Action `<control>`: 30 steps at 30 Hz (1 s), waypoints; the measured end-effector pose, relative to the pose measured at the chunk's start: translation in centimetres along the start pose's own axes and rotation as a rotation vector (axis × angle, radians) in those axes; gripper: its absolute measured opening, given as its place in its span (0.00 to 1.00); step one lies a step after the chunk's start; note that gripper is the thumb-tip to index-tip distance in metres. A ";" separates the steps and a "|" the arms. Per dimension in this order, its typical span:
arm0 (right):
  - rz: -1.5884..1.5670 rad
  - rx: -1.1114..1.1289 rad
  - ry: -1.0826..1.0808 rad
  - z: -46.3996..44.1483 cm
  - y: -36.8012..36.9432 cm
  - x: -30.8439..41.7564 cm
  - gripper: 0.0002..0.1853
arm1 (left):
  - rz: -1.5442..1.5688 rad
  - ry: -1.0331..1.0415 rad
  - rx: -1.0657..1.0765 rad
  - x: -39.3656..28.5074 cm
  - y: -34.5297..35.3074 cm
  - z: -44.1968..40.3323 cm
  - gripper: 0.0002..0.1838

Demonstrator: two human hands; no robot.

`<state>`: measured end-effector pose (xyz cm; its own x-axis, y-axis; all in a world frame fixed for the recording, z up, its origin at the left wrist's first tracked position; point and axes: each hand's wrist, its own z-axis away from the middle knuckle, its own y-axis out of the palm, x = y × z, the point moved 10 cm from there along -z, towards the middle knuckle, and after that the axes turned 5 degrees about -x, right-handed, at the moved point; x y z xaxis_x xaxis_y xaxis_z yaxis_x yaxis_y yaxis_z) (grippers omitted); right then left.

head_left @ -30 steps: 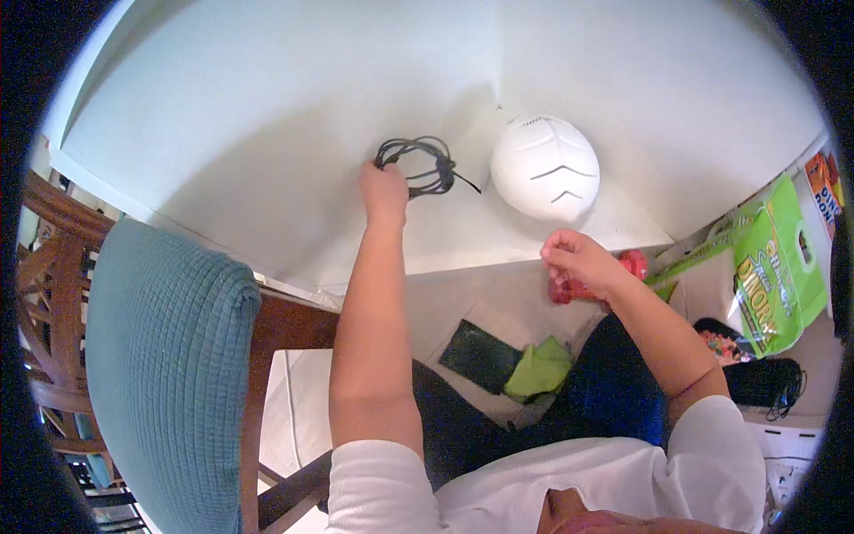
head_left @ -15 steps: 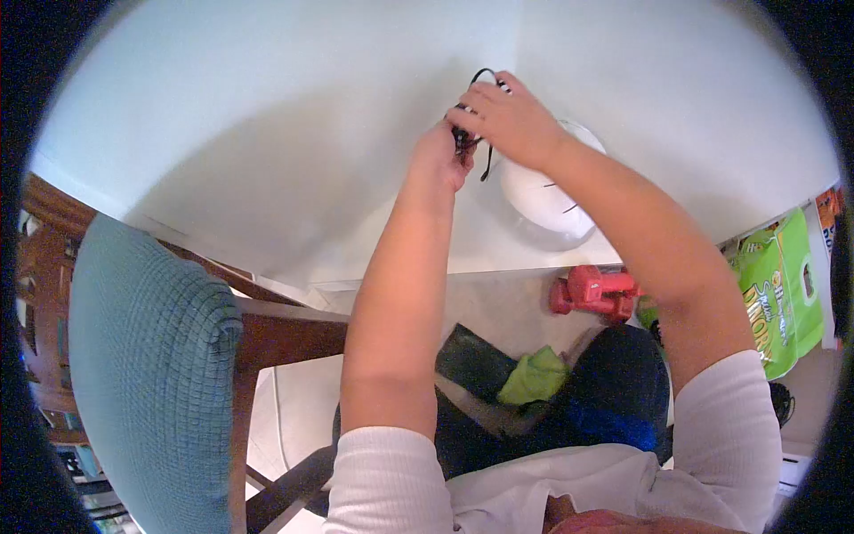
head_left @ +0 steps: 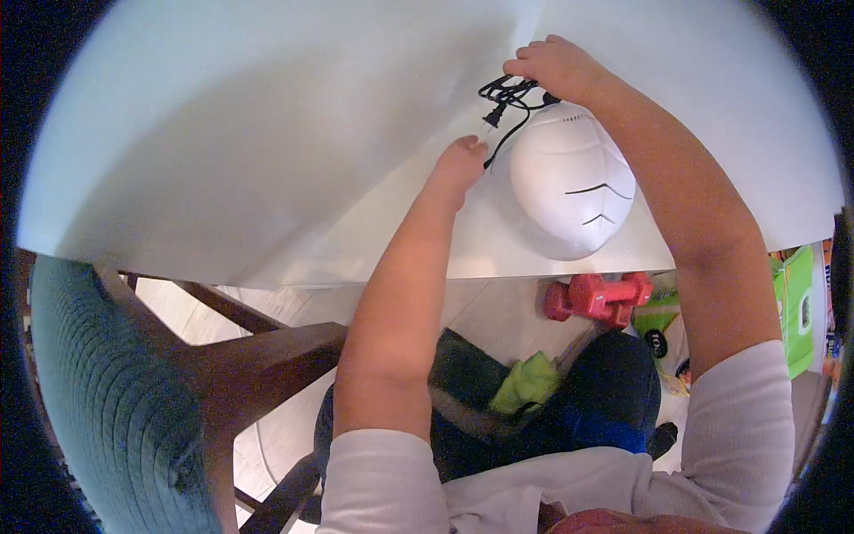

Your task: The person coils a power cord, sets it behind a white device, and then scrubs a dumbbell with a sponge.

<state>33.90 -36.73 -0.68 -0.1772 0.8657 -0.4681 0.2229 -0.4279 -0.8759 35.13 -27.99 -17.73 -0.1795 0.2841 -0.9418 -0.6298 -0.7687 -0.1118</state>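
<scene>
A looped black cable (head_left: pixel 509 92) with a plug (head_left: pixel 495 117) hangs from my right hand (head_left: pixel 562 69), whose fingers close on it just above the top of the white rounded object (head_left: pixel 569 178). That object stands on the white surface in the corner and has dark angular lines on its front. My left hand (head_left: pixel 461 165) is below and left of the plug, with a strand of the cable passing by its fingertips. Whether those fingers pinch the strand cannot be made out.
Red dumbbells (head_left: pixel 598 298) lie on the floor beyond the white surface's edge. A green cloth (head_left: pixel 527 383) and a dark flat item (head_left: pixel 467 369) are near my legs. A teal-covered chair (head_left: pixel 107 400) stands at left, green bags (head_left: pixel 796 307) at right.
The cable has moved right from my left hand, to the top of the white object, and my right hand has come up and taken hold of it. The view has shifted, and the chair sits lower.
</scene>
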 end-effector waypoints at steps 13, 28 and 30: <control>-0.710 0.367 0.350 1.7 9.8 -4.5 0.22 | -0.021 0.314 -0.020 -4.5 3.3 -6.0 0.19; -0.780 0.438 0.288 2.0 11.8 -4.5 0.19 | -0.547 1.354 -0.125 -8.2 6.5 19.1 0.31; -0.777 0.434 0.295 2.0 11.7 -4.4 0.19 | -0.779 1.448 -0.109 -6.3 9.7 20.0 0.35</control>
<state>35.40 -46.07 -9.06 0.1372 0.9549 0.2633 -0.2433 0.2901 -0.9255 15.09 -25.74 -6.60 0.9859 -0.0929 -0.1392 -0.1607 -0.7580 -0.6322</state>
